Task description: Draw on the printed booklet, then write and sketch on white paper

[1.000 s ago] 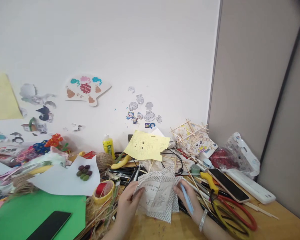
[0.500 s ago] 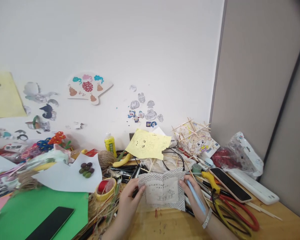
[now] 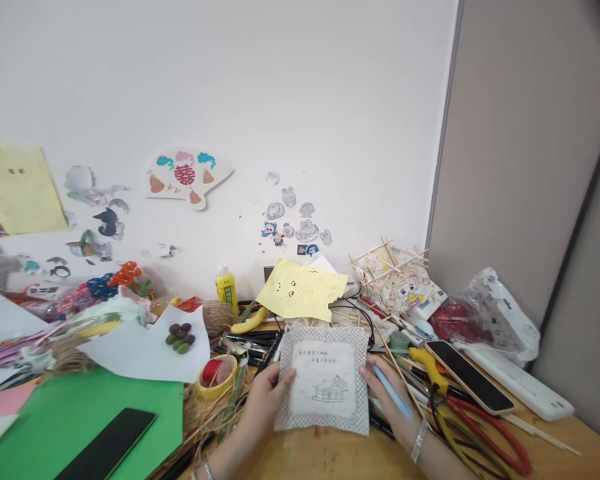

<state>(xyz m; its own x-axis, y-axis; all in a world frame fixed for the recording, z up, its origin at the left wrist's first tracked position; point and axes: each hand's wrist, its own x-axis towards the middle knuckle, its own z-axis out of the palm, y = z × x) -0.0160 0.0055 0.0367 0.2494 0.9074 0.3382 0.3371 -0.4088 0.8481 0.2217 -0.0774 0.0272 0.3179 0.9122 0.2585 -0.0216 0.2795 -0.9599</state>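
Note:
I hold a small square cloth piece [image 3: 325, 380] upright over the wooden desk [image 3: 340, 460]; it has a checked border and a drawn house with writing. My left hand [image 3: 266, 400] pinches its left edge, thumb on the front. My right hand [image 3: 387, 400] grips its right edge and also holds a light blue pen [image 3: 393, 393] that points down to the right. A bracelet [image 3: 419, 441] is on my right wrist.
Clutter crowds the desk: a green sheet [image 3: 80, 417] with a black phone [image 3: 107, 445], a red tape roll [image 3: 217, 375], twine [image 3: 216, 317], a yellow bottle [image 3: 227, 289], a yellow note [image 3: 303, 290], markers, wooden sticks, a second phone [image 3: 473, 377], red-handled scissors [image 3: 485, 433], a white power strip [image 3: 515, 383].
The cloth piece was crumpled and low on the desk; now both hands have spread it flat and raised it upright facing me. The pen stays in my right hand.

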